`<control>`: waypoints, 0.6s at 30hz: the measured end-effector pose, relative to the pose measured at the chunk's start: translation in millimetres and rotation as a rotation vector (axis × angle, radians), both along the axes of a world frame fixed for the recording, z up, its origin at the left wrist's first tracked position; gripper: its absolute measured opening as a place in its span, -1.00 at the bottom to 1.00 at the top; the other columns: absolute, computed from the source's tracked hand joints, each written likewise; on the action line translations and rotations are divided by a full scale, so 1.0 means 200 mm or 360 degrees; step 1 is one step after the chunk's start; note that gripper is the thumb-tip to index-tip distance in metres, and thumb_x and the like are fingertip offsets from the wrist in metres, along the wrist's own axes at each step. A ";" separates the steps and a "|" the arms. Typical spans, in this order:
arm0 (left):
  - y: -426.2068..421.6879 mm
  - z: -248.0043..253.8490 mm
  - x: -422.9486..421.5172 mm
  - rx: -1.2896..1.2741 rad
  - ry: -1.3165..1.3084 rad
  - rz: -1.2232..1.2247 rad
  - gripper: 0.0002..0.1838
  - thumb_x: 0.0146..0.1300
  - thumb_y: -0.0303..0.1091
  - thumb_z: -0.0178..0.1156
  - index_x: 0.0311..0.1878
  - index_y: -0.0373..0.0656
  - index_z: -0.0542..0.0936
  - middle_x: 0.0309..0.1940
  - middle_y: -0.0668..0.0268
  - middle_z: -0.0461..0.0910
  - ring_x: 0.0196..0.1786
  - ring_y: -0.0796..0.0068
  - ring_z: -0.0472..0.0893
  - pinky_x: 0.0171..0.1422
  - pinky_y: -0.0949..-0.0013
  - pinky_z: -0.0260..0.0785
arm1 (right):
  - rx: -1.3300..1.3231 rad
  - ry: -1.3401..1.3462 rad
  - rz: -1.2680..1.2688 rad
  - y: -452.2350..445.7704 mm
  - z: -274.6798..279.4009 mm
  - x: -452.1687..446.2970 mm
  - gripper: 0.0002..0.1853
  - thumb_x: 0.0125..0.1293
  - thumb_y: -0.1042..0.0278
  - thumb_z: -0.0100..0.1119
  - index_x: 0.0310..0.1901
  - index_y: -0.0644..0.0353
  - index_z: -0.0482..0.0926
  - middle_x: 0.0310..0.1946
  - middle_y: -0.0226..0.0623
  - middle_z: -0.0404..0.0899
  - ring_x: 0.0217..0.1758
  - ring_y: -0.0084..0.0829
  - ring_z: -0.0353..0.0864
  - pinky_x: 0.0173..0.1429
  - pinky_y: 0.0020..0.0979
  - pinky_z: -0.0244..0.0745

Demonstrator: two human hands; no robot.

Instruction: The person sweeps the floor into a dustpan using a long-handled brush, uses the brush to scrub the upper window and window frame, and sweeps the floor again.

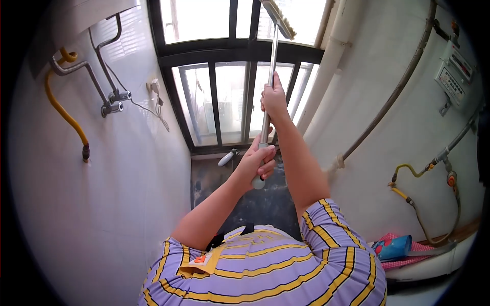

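Long-handled brush (274, 51) raised toward the window (196, 23), in both hands.
Its pole (266, 122) is slim, straight and silvery, ending low in a rounded grey grip (259, 182) (the left hand (253, 164) covers part of it), while the right hand (274, 102) holds higher up. The pole slants slightly right toward its top, where a flat, pale, narrow head (276, 13) sits crosswise, tilted, with tan bristles (289, 30) along one side (whether they touch the glass is unclear).
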State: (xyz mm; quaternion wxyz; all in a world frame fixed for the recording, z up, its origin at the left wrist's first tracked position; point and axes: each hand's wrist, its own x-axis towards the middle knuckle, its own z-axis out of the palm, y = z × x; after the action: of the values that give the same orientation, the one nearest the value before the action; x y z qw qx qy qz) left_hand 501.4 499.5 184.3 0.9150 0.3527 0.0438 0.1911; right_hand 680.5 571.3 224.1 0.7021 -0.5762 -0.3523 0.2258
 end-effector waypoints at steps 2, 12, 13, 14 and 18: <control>0.00 -0.04 0.01 -0.0026 -0.0048 -0.0040 -0.42 0.51 -0.41 -0.04 0.52 0.15 0.08 -0.50 0.46 0.22 -0.71 0.76 0.16 -0.67 0.60 0.10 | -0.0018 -0.0084 -0.0044 0.00 0.00 -0.01 -0.32 0.48 0.42 -0.14 0.58 0.01 -0.05 -0.58 -0.51 0.31 -0.71 -0.69 0.25 -0.70 -0.53 0.29; 0.01 -0.30 0.04 -0.0087 0.0338 -0.0105 -0.49 0.54 -0.35 -0.05 0.48 0.22 0.17 -0.56 0.50 0.17 -0.71 0.77 0.15 -0.65 0.59 0.07 | -0.0379 -0.0042 -0.0181 -0.01 -0.36 0.03 -0.32 0.46 0.37 -0.10 0.58 -0.10 0.01 -0.58 -0.49 0.33 -0.69 -0.61 0.31 -0.67 -0.45 0.35; 0.01 -0.31 0.01 -0.0099 0.0328 -0.0142 -0.49 0.54 -0.35 -0.05 0.48 0.22 0.18 -0.56 0.50 0.17 -0.71 0.78 0.15 -0.66 0.59 0.06 | -0.0447 -0.0085 -0.0260 -0.03 -0.37 0.00 -0.33 0.46 0.38 -0.11 0.58 -0.06 0.01 -0.57 -0.49 0.34 -0.68 -0.60 0.32 -0.66 -0.44 0.36; 0.02 -0.32 -0.01 -0.0110 0.0317 -0.0175 -0.50 0.54 -0.36 -0.05 0.48 0.22 0.18 -0.56 0.50 0.17 -0.72 0.78 0.14 -0.66 0.60 0.06 | -0.0422 -0.0068 -0.0270 -0.04 -0.36 -0.01 -0.33 0.47 0.38 -0.12 0.58 -0.05 0.01 -0.57 -0.49 0.34 -0.68 -0.60 0.32 -0.66 -0.44 0.37; 0.04 -0.27 -0.04 -0.0044 0.0174 -0.0256 -0.47 0.51 -0.36 -0.03 0.48 0.20 0.15 -0.54 0.50 0.18 -0.70 0.76 0.15 -0.63 0.59 0.08 | -0.0332 -0.0107 -0.0322 -0.05 -0.32 -0.03 -0.34 0.49 0.37 -0.15 0.58 -0.01 -0.01 -0.56 -0.48 0.34 -0.65 -0.61 0.32 -0.62 -0.44 0.40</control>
State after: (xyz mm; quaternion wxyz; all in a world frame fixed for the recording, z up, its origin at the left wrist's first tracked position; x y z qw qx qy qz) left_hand 493.0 506.9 129.8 0.9284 0.3523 0.0679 0.0968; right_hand 675.2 560.3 160.7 0.6455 -0.6857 -0.2903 0.1699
